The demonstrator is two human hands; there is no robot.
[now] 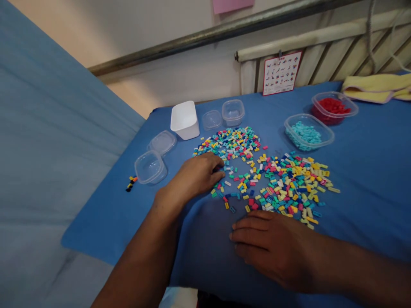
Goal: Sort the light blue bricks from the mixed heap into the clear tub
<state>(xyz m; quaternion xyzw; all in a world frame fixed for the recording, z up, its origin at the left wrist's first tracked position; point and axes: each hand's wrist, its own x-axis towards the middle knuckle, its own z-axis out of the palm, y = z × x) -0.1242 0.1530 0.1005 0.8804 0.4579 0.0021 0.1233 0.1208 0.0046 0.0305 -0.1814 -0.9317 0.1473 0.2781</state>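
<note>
Small toy building bricks in many colours lie loose in two joined heaps, a back pile and a larger right pile. My left hand rests palm down at the left edge of the back pile. Its thumb and index finger are apart, nothing shows between them, and its other fingers are partly hidden. Close to the front of the right pile, my right hand lies flat on the blue cloth with its fingers stretched out. Scattered bricks lie between the two hands.
At the back right stand a tub of turquoise bricks and a tub of red pieces. A white container, clear tubs and lids stand left and behind. A yellow cloth lies far right.
</note>
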